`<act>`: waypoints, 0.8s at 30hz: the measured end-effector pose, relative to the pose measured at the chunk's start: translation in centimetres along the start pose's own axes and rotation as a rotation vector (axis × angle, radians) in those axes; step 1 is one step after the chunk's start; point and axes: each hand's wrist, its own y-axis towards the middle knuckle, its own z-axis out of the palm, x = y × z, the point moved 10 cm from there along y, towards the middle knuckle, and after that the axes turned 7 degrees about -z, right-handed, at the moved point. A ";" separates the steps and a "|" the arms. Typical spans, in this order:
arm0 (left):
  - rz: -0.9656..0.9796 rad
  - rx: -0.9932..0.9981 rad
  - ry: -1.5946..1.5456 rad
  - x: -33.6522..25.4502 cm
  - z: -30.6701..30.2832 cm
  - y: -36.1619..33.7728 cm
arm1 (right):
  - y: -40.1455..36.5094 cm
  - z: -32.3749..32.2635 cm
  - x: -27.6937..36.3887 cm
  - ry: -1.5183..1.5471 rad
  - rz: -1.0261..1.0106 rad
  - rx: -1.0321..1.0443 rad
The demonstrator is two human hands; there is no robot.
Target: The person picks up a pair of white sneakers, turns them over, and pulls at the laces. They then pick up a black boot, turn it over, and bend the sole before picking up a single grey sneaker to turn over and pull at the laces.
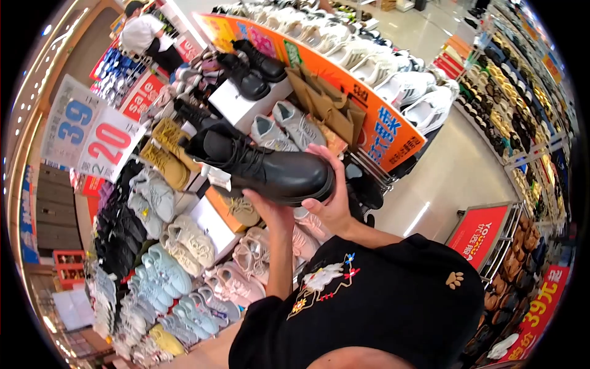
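Observation:
I hold a black lace-up boot above the shoe display, its rounded toe pointing right and its laces facing up. My right hand wraps round the toe end, with fingers behind it and the thumb near the sole. Under the sole, toward the middle, my left hand supports it; some of its fingers are hidden. A white tag hangs by the heel side. Just beyond the boot are a pair of grey sneakers and tan boots.
Rows of sneakers fill the display below. Black shoes stand on a white box. An orange sign board borders the far side. Price signs stand at left. Another person is at upper left.

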 end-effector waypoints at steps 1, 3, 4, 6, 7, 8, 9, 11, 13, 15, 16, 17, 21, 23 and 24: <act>-0.094 -0.023 -0.080 0.5 0.0 0.1 | 0.0 0.1 0.1 -0.025 -0.060 0.058; -0.103 0.161 -0.182 0.7 -0.1 0.9 | -0.4 0.7 0.8 -0.078 -0.124 0.185; -0.128 0.379 -0.284 1.0 0.8 1.1 | -0.8 1.1 1.1 -0.095 -0.151 0.249; -0.178 0.380 -0.537 1.1 -0.4 1.2 | -1.6 1.3 1.4 -0.096 -0.176 0.297; -0.282 0.449 -0.600 0.8 1.1 -0.1 | -2.1 1.0 1.1 -0.143 -0.199 0.322; -0.390 0.518 -0.664 0.3 2.8 -1.5 | -2.5 1.1 1.0 -0.194 -0.222 0.345; -0.492 0.369 -0.690 0.5 2.8 -2.0 | -2.4 0.9 1.2 -0.200 -0.228 0.308; -0.545 0.469 -0.709 1.3 2.1 -1.7 | -2.1 0.1 -0.1 -0.171 -0.088 0.240; -0.712 0.490 -0.702 1.9 2.5 -3.1 | -1.7 -1.0 -2.3 -0.100 0.141 0.164; -0.797 0.545 -0.857 1.7 2.8 -5.1 | -1.6 -1.3 -4.6 0.033 0.307 0.203; -0.880 0.608 -1.005 1.5 3.5 -6.5 | -2.4 -0.9 -6.2 0.170 0.462 0.236; -0.896 0.570 -1.043 1.8 3.5 -7.2 | -2.6 -1.3 -6.5 0.167 0.469 0.234; -0.925 0.669 -1.027 2.6 3.9 -9.0 | -4.2 -1.0 -7.7 0.542 0.619 0.214; -1.029 0.860 -1.044 2.7 4.4 -10.7 | -6.3 -1.8 -9.0 0.515 0.717 0.186; -1.075 0.879 -1.044 3.2 4.8 -11.3 | -6.7 -2.5 -9.0 0.511 0.733 0.154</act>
